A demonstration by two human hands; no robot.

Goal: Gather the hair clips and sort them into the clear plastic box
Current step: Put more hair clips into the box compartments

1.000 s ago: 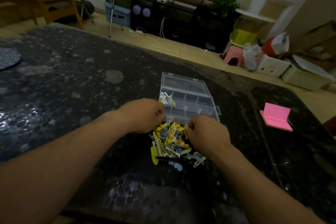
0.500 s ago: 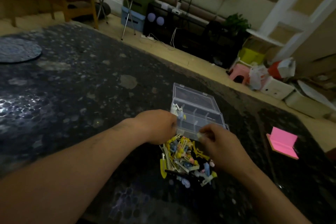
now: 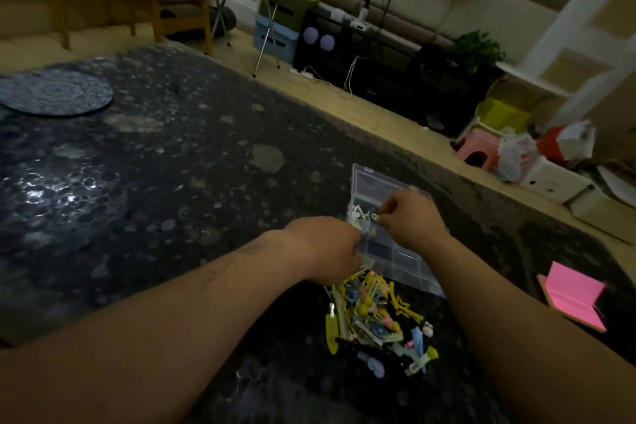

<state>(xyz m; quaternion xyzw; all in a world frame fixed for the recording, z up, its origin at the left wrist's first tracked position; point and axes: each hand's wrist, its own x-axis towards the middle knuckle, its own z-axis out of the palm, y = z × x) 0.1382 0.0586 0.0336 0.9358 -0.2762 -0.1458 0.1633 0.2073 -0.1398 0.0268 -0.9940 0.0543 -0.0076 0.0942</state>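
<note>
A pile of small coloured hair clips [image 3: 373,317] lies on the dark speckled table [image 3: 155,189], just in front of the clear plastic box [image 3: 406,262], which stands open with its lid tipped back. A few pale clips lie in the box's far left compartment. My right hand [image 3: 411,224] hovers over that compartment and pinches a small pale clip. My left hand [image 3: 327,248] sits at the box's left edge above the pile, fingers curled on a small bluish clip that is mostly hidden.
A pink sticky-note pad [image 3: 573,296] lies to the right of the box. A round dark mat [image 3: 56,96] sits at the table's far left. Beyond the table's far edge are floor, a wooden bench and stacked boxes.
My right hand has risen from the pile with a clip and moved forward over the box's left compartment. My left hand stays at the box's left edge. The camera has tilted up.
</note>
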